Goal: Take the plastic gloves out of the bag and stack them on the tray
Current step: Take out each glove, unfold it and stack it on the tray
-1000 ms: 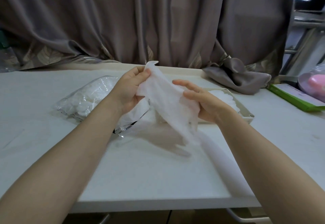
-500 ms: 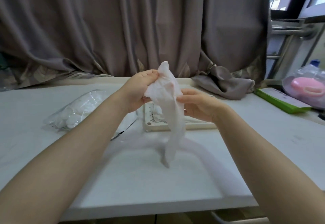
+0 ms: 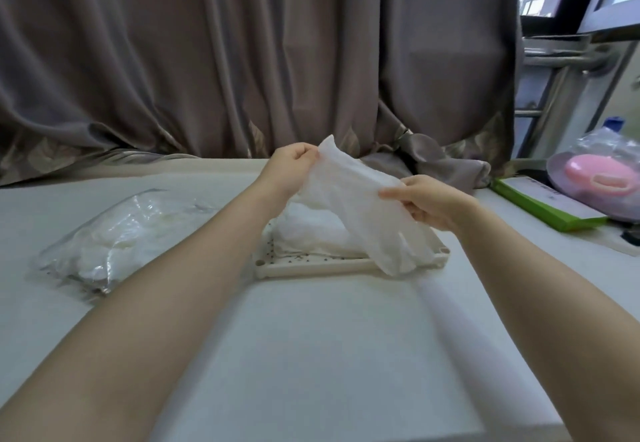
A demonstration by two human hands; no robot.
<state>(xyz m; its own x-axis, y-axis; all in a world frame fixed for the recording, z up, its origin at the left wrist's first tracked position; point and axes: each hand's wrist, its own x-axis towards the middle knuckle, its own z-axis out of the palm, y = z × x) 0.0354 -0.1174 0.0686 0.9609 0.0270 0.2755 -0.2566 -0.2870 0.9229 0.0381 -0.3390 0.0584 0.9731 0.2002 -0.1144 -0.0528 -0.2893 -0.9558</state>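
left hand (image 3: 289,167) fingers pinch glove (image 3: 360,206) | right hand (image 3: 427,204) fingers pinch glove | above tray (image 3: 311,265)

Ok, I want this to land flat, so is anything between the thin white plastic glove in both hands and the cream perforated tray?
Nothing visible. The thin white plastic glove, pinched by left hand and right hand, hangs above the cream perforated tray, which holds only the stacked gloves.

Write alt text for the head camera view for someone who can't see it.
Both hands, left hand and right hand, hold a thin white plastic glove stretched above a cream tray that already holds a pile of gloves. A clear bag of more gloves lies on the white table to the left.
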